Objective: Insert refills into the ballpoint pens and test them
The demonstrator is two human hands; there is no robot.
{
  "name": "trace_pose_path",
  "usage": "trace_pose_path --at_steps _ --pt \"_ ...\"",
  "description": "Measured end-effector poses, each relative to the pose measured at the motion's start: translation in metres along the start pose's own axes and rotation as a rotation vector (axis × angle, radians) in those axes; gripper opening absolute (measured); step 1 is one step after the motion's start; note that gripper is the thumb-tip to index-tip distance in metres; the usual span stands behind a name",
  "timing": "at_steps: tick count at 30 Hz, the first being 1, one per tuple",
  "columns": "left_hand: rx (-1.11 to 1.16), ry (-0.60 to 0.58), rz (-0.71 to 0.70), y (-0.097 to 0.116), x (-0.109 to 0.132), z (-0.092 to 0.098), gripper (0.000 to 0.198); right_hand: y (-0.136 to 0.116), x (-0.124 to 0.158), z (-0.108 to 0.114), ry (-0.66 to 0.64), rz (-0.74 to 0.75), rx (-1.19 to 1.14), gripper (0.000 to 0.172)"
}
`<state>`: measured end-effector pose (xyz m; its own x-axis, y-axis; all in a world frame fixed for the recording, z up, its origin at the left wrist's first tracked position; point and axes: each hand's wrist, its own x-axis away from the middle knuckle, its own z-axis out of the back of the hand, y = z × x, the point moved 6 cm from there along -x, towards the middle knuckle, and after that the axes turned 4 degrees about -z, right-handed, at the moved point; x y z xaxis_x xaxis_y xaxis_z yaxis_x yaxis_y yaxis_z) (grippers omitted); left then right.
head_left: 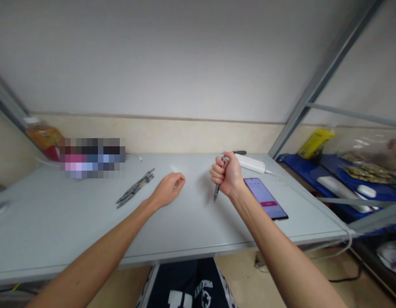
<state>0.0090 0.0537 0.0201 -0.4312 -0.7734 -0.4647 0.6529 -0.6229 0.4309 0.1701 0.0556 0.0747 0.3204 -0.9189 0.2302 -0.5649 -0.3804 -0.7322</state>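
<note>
My right hand (226, 174) is closed in a fist round a grey pen (216, 194), held upright with its tip pointing down just above the grey table (89, 222). My left hand (169, 188) rests on the table to the left of it, fingers curled loosely together; whether they hold anything is hidden. A bundle of dark pens (135, 188) lies on the table left of my left hand.
A phone (265, 199) with a lit screen lies right of my right hand. Behind it are a white power adapter (251, 163) and a dark tool. A snack bag (45, 139) stands far left. Blue shelf (332, 171) at right holds clutter.
</note>
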Motion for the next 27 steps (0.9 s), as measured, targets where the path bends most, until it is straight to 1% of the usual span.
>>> trace_pose_path --at_steps 3,7,11,15,17,20,27 --pt "-0.003 0.000 0.001 -0.0010 0.0000 -0.0003 0.017 -0.0006 0.0001 0.0012 0.008 0.005 0.003 0.045" --pt "-0.009 -0.002 -0.005 -0.0019 -0.0002 -0.0011 0.016 -0.0015 0.0007 0.0014 0.024 0.006 0.020 0.041" --pt "-0.019 -0.011 -0.003 -0.0016 -0.0005 -0.0014 0.016 -0.0005 0.0012 0.0002 0.028 -0.001 0.030 0.046" --pt "-0.016 -0.010 -0.002 -0.0005 -0.0002 -0.0004 0.016 0.0019 0.0000 0.0020 0.045 0.009 0.048 0.038" --pt "-0.010 -0.010 0.000 -0.0004 0.0001 -0.0002 0.016 0.0033 -0.0006 0.0016 0.032 0.011 0.050 0.035" --pt "-0.005 -0.013 0.000 -0.0001 0.0004 -0.0007 0.015 0.0053 -0.0003 -0.0010 0.009 0.009 0.044 0.037" --pt "-0.042 -0.011 -0.021 0.0010 0.0007 0.0008 0.016 0.0057 0.0008 -0.0042 0.053 0.043 0.123 0.037"
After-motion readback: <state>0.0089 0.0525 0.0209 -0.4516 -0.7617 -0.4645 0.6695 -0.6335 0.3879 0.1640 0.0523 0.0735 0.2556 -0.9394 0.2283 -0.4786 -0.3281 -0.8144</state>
